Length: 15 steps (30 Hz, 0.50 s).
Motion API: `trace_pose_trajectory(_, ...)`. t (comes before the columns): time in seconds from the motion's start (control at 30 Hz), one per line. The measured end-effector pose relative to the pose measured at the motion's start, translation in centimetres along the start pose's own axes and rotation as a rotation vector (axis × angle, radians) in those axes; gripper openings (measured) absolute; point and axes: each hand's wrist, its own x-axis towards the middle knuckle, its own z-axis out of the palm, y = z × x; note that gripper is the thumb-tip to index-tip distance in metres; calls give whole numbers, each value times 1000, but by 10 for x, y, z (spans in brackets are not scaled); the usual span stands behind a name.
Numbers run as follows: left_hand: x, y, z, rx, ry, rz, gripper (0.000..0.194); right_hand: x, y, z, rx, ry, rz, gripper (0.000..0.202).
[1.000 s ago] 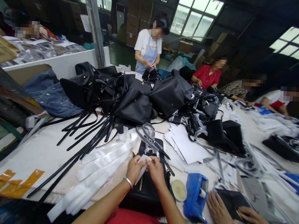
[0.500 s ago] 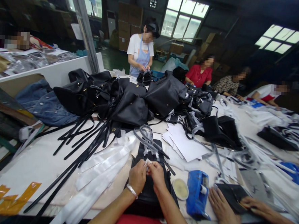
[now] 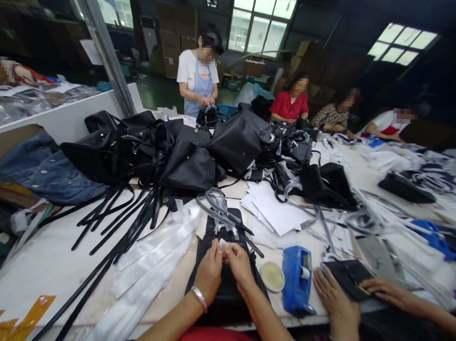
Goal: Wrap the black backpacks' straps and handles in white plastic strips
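A black bag (image 3: 226, 299) lies on the table in front of me, its upper part stretching away under my hands. My left hand (image 3: 209, 273) has its fingertips pinched together above the bag. Close beside it, my right hand (image 3: 239, 265) is pinched as well. Between the two sets of fingertips is a small white piece (image 3: 222, 243), thin like paper or film; its exact kind is too small to make out. Just beyond the fingers, handles wrapped in clear plastic (image 3: 225, 219) rest on the bag.
White foam strips (image 3: 156, 259) and black straps (image 3: 106, 261) lie left. A blue tape dispenser (image 3: 296, 281) and round tin (image 3: 272, 276) stand right. Beside them a co-worker's hands (image 3: 338, 295) hold a black piece (image 3: 347, 278). Black bags (image 3: 191, 165) are heaped ahead, near white sheets (image 3: 275, 209).
The view has shifted slightly, so most things sit further left. My hands stay pinched at the small white piece over the bag. The co-worker's hands still hold the black piece.
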Motion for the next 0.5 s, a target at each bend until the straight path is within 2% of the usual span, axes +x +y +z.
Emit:
trace_pose_trajectory(0.13,6,11,-15,-266,-52,-65,41,3,5,-7,-117,51,-59,27)
trace_pose_trajectory(0.2,12,14,-25,-488,-101,-239,37,3,9,-9,-159,67,-73,24)
trace_pose_trajectory(0.27,20,13,-32,-709,-142,-505,37,2,11,-10,-171,68,-81,20)
trace_pose_trajectory(0.33,26,10,-35,-833,-186,-678,42,0,10,-11,-189,85,-106,15)
trace_pose_trajectory(0.4,31,6,-32,-877,-238,-728,45,-1,7,-15,-218,91,-140,9)
trace_pose_trajectory(0.5,34,6,-26,-917,-315,-720,45,-3,4,-23,-239,87,-156,6)
